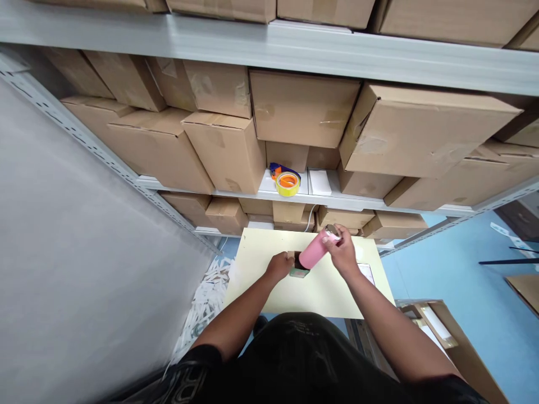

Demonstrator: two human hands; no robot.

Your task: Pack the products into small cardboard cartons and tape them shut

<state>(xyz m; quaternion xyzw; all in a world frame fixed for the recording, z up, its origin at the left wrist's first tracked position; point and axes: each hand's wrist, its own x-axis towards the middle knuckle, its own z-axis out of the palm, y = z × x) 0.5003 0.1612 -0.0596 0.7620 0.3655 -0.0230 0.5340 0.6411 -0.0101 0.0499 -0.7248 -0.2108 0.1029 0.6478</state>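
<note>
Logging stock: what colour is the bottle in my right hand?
Pink: the bottle, its end at the box the left hand holds. Head view shows it best.

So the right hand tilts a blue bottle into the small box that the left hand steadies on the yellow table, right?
No: the head view shows the bottle is pink, not blue. The right hand does tilt it into the small box that the left hand steadies on the yellow table.
</note>
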